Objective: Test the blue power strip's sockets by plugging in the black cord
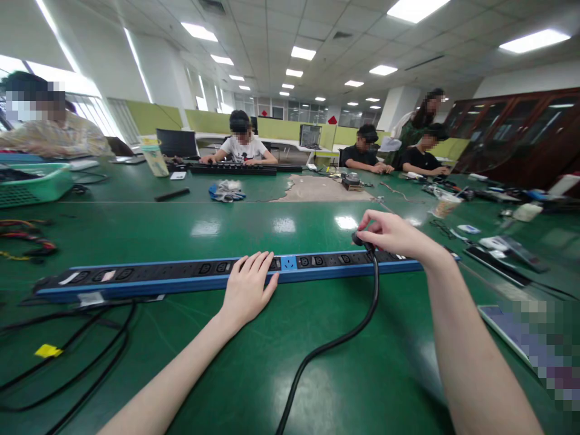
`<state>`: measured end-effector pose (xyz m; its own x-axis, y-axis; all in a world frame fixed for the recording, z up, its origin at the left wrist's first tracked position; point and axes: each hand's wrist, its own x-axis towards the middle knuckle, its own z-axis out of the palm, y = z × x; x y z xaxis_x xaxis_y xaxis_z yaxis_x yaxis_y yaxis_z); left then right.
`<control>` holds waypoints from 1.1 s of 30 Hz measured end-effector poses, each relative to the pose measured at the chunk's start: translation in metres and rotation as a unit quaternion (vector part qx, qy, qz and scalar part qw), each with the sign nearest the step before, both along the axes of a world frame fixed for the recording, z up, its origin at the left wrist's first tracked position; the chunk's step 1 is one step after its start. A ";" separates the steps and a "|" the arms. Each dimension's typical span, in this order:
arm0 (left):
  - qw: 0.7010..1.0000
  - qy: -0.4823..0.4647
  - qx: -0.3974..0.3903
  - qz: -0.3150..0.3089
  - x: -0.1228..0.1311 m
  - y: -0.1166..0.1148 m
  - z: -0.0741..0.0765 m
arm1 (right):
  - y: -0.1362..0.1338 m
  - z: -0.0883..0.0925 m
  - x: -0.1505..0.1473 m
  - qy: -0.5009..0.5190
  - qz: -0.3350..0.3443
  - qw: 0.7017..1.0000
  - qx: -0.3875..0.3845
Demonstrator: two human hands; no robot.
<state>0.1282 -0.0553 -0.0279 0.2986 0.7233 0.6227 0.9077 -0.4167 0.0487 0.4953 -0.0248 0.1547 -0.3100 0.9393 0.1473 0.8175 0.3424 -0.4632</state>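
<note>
A long blue-and-black power strip (172,273) lies across the green table in front of me. My left hand (251,284) rests flat on its middle, fingers stretched over the sockets, just left of a blue socket (289,263). Over the strip's right part, my right hand (385,232) pinches a black power plug (357,238). From this plug a thick black cable (335,341) curves down to the table's front edge. The plug's pins are hidden, so I cannot tell whether it touches a socket.
Black cables (109,350) with a yellow tag lie at the front left. A green basket (40,184) and a cup (154,158) stand farther back. Grey-blue gloves (226,191) lie beyond the strip. Several people sit around the table. Loose electronics (507,248) lie on the right.
</note>
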 end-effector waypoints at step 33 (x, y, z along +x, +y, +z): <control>1.000 0.005 -0.008 0.001 0.000 0.001 -0.002 | 0.029 -0.061 -0.057 -0.235 0.013 0.970 0.054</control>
<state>0.1281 -0.0547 -0.0297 0.3040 0.7332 0.6082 0.9088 -0.4146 0.0456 0.4384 0.0044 0.0937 -0.3903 0.9172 0.0807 0.9201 0.3916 -0.0008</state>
